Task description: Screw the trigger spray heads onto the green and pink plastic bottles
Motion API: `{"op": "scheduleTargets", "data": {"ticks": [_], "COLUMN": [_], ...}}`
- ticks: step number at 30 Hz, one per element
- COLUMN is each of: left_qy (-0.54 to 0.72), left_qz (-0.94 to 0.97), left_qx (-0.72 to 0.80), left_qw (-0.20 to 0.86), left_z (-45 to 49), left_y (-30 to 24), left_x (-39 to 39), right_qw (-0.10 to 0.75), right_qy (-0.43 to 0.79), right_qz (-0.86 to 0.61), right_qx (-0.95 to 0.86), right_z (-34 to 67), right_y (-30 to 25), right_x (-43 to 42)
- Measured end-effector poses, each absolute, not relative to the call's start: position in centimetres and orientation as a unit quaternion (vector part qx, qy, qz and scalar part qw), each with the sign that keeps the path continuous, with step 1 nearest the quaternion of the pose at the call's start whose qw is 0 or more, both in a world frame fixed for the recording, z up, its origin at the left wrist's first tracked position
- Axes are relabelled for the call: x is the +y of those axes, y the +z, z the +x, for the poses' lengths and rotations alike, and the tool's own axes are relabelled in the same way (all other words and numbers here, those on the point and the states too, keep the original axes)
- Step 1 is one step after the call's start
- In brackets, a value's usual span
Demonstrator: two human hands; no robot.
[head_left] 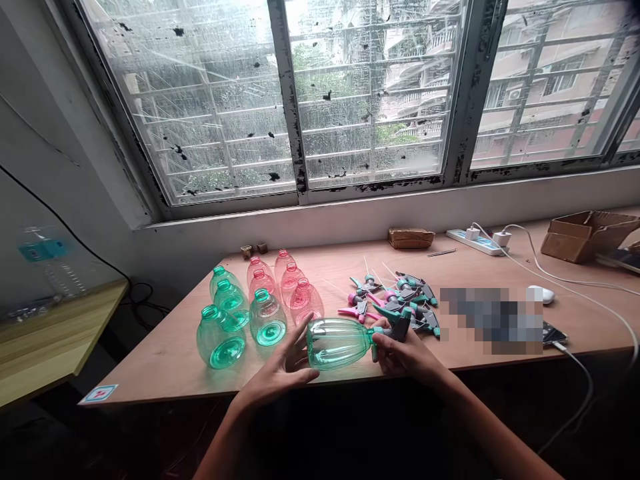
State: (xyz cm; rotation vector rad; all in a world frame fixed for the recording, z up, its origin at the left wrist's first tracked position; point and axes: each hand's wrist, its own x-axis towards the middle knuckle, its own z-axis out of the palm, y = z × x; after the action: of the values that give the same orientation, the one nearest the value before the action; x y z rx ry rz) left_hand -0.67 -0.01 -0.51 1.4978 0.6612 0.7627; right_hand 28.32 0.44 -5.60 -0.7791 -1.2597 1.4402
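A clear green plastic bottle (337, 343) lies on its side near the front edge of the wooden table (165, 353). My left hand (283, 367) cups its base with fingers spread around it. My right hand (400, 353) is closed around the bottle's neck, where a green and grey trigger spray head (397, 325) sits. Behind it lies a pile of pink and green spray heads (393, 300) with thin tubes. To the left stand several empty green bottles (223, 323) and pink bottles (290, 283).
A power strip (475, 241) with plugged chargers and white cables lies at the back right, beside an open cardboard box (583, 235). A white mouse (541, 294), a phone and a small brown packet (411, 237) are also on the table. A lower wooden surface (50, 340) stands left.
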Motion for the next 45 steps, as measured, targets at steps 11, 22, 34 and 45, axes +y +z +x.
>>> {"op": "scheduleTargets", "data": {"ticks": [11, 22, 34, 45], "left_qy": [0.337, 0.345, 0.352, 0.333], "left_qz": [0.664, 0.652, 0.656, 0.659], "left_qx": [0.312, 0.317, 0.294, 0.287], "left_qw": [0.590, 0.596, 0.599, 0.610], "left_z": [-0.8, -0.7, -0.6, -0.7], "left_y": [-0.3, -0.6, -0.6, -0.6], "left_x": [0.3, 0.4, 0.5, 0.4], "right_qw": [0.508, 0.513, 0.510, 0.497], "right_qy": [0.594, 0.598, 0.591, 0.586], "right_qz": [-0.326, -0.314, -0.335, -0.348], "right_qx": [-0.532, -0.530, -0.527, -0.537], "right_z": [28.2, 28.2, 28.3, 28.4], "right_y": [-5.2, -5.2, -5.7, -5.6], "right_x": [0.2, 0.2, 0.7, 0.5]}}
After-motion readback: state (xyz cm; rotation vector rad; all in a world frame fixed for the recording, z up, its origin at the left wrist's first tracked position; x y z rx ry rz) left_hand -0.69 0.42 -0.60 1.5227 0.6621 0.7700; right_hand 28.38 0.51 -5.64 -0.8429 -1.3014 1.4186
